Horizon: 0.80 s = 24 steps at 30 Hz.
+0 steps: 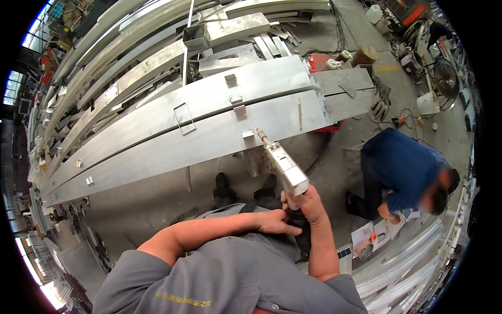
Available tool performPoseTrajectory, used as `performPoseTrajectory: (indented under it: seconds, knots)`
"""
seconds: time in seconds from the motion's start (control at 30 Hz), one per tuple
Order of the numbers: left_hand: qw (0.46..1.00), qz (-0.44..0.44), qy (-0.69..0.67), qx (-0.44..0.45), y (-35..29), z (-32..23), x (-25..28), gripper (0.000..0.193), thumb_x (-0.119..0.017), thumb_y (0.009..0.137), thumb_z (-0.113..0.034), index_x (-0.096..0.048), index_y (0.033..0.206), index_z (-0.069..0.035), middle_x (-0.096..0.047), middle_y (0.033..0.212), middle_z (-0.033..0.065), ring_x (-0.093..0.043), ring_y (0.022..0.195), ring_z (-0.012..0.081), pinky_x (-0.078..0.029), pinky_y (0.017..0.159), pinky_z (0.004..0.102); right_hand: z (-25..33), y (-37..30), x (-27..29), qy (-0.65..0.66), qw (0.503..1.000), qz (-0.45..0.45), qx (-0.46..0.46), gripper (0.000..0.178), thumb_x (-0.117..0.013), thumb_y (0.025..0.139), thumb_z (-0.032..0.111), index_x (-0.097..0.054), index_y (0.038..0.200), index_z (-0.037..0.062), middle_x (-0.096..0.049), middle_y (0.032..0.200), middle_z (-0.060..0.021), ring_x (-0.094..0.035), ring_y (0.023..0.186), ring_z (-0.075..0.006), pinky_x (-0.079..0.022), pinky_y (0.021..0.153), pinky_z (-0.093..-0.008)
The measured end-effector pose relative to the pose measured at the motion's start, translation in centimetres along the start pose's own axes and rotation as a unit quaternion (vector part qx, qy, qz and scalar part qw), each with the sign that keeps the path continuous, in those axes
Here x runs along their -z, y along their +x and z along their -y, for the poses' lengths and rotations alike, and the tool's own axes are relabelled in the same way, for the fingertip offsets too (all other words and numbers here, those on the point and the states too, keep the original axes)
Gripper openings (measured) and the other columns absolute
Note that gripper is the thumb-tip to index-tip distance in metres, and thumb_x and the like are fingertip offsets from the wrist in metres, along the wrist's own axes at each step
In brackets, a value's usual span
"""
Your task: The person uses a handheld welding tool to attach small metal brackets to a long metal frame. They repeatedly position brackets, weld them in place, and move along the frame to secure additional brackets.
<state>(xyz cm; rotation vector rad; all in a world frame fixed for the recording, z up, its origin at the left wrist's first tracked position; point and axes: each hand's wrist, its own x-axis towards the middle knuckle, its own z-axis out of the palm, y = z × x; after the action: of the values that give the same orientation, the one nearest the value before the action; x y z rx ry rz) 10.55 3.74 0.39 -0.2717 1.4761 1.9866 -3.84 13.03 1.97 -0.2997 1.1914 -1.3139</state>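
Silver gun (287, 166) slants lengthwise forward-left, nozzle (261, 135) over the metal beam (209, 133)'s near edge; right hand (309, 204) clamps it, left hand (277, 222)'s grip unclear.

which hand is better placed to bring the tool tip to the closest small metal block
Probably the right hand: it grips the tool, whose tip appears near the small metal block. The left hand sits lower, and its hold is unclear.
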Motion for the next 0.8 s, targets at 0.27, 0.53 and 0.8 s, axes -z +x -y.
performPoseTrajectory:
  seconds: [0.27,0.53,0.8]
  knots:
    - [0.906,-0.285,-0.314,0.013,-16.0,6.9,10.1,0.047,-0.052,0.104,-0.037,-0.056,0.136,-0.003,-0.068,0.118,0.0156,-0.068,0.102,0.0279,-0.055,0.085,0.0410,-5.2,2.3,-13.7,-0.431,0.887,-0.128,0.101,0.056,-0.075,0.085,0.021,-0.051,0.134,0.0071,-0.068,0.108,-0.0245,-0.066,0.100,-0.0443,-0.055,0.083,-0.0460]
    - [0.910,-0.407,-0.041,-0.064,-16.5,6.6,11.6,0.068,-0.063,0.096,-0.035,-0.041,0.147,0.003,-0.063,0.123,0.0188,-0.062,0.108,0.0233,-0.049,0.094,0.0352,-10.9,6.0,-18.6,-0.539,0.814,-0.204,0.078,0.054,-0.069,0.088,0.028,-0.046,0.131,0.0051,-0.068,0.105,-0.0243,-0.066,0.094,-0.0454,-0.054,0.078,-0.0524]
    - [0.902,-0.423,-0.014,-0.083,-16.4,8.3,13.5,0.070,-0.065,0.090,-0.032,-0.045,0.142,0.009,-0.068,0.107,0.0286,-0.069,0.094,0.0317,-0.053,0.085,0.0389,-10.6,7.2,-20.0,-0.563,0.796,-0.218,0.049,0.049,-0.068,0.089,0.030,-0.047,0.125,0.0050,-0.069,0.105,-0.0240,-0.066,0.095,-0.0457,-0.053,0.079,-0.0532]
